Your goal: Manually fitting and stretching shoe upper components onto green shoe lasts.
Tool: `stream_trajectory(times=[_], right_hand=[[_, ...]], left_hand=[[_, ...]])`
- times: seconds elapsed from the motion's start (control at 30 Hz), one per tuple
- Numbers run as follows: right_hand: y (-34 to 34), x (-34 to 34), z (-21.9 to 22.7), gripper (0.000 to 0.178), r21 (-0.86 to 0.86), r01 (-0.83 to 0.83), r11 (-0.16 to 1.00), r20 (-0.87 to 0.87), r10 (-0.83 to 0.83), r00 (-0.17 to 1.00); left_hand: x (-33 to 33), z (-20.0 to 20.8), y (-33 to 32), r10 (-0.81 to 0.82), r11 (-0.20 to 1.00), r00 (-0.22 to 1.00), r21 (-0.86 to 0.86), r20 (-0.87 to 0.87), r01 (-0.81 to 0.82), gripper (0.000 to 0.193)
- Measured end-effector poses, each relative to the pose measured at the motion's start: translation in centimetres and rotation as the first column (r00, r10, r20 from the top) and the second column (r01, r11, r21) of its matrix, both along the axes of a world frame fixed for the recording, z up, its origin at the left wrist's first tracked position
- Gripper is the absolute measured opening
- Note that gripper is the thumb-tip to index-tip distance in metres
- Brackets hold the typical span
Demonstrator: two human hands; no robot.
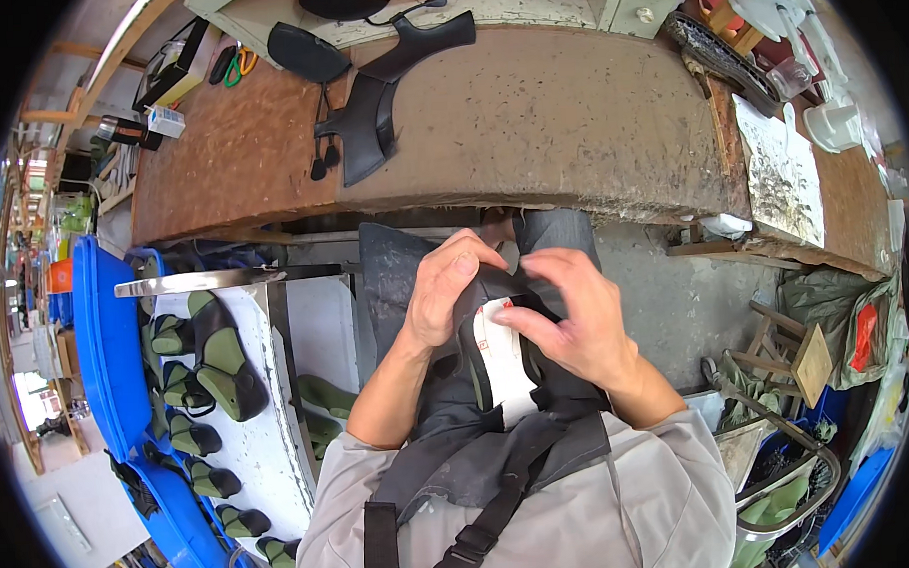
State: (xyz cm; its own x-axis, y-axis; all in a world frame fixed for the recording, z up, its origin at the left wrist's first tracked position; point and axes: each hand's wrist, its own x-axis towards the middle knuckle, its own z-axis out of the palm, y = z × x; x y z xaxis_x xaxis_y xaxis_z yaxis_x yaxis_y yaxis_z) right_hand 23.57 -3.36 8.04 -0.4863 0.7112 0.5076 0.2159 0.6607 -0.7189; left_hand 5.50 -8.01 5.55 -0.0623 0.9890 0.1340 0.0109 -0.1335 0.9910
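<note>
Shoe upper [488, 285], single, dark, curved around one elongated white insole [501, 360]; left fingers [461, 269] and right fingers [538, 331] grasp it.

The person's bare left forearm [386, 387] and bare right forearm [643, 386] slant inward, the bare left hand [442, 290] curled with fingers bent, the bare right hand [584, 318] near it, fingers arched and thumb [532, 325] stretched leftward.
</note>
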Motion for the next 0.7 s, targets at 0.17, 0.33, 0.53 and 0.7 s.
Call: stream_trajectory(times=[0.17,0.33,0.53,0.7], right_hand=[[0.7,-0.8,-0.1,0.043,0.116,-0.119,0.986,-0.038,0.124,0.991],[0.5,-1.4,-0.3,0.04,0.144,-0.169,0.975,-0.113,0.186,0.976],[0.8,-1.2,0.2,0.036,0.188,-0.211,0.959,-0.091,0.231,0.969],[1.2,-0.9,-0.4,0.038,0.337,-0.27,0.902,-0.024,0.295,0.955]], left_hand=[[-1.1,0.9,0.1,-0.087,0.996,0.993,0.002,-0.08,0.087,0.046],[-0.8,1.6,-0.6,-0.031,0.997,0.997,0.07,-0.067,0.035,0.043],[-0.3,1.1,-0.8,0.019,0.995,0.998,0.101,-0.061,-0.013,0.044],[-0.1,0.8,-1.0,0.02,0.998,0.998,0.066,-0.062,-0.016,0.043]])
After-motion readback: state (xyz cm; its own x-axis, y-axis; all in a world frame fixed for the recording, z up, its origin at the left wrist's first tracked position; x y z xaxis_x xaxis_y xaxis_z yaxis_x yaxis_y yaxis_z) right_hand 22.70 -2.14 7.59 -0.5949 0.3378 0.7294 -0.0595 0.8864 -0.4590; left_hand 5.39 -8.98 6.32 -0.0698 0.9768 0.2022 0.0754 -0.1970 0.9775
